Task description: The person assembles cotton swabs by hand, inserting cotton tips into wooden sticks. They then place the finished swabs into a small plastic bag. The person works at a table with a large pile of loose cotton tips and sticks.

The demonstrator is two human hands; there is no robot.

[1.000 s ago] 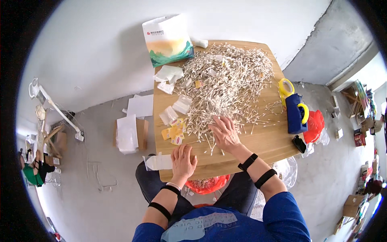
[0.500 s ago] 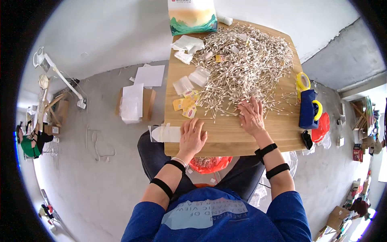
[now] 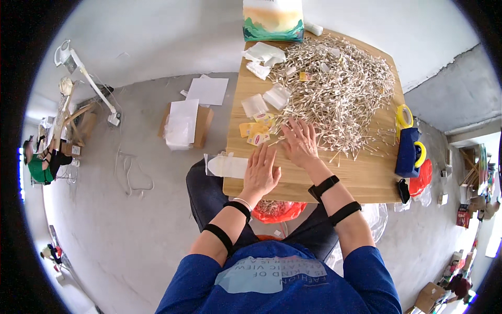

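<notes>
- head view, the thing itself: the cotton swabs (image 3: 345, 89) lie in a wide, tangled heap over the far and middle part of the wooden table (image 3: 366, 180), with a few strays on its near and right fringe.
- head view, right hand (image 3: 300, 144): palm down at the heap's near left fringe, fingers straight and spread, clenched on nothing that shows; whether a swab is trapped underneath, i cannot tell.
- head view, left hand (image 3: 261, 170): laid over the right end of a flat whitish packet (image 3: 227, 166) by the near left edge, fingers stretched out and loosely together, gripping nothing visible.
- about the hands: yellow cards (image 3: 253, 132) and clear sleeves (image 3: 276, 96) lie just left of the swabs.
- doing it well, in my judgement: keep the right palm low and the fingertips light, draw strays along the wood rather than press them, and steer clear of the cards; the left hand does best resting lightly, so the packet stays flat.
- against half a second ago: the right hand has moved left, from well apart to close beside the left hand, which remains at the packet; the table sits farther right in view.
</notes>
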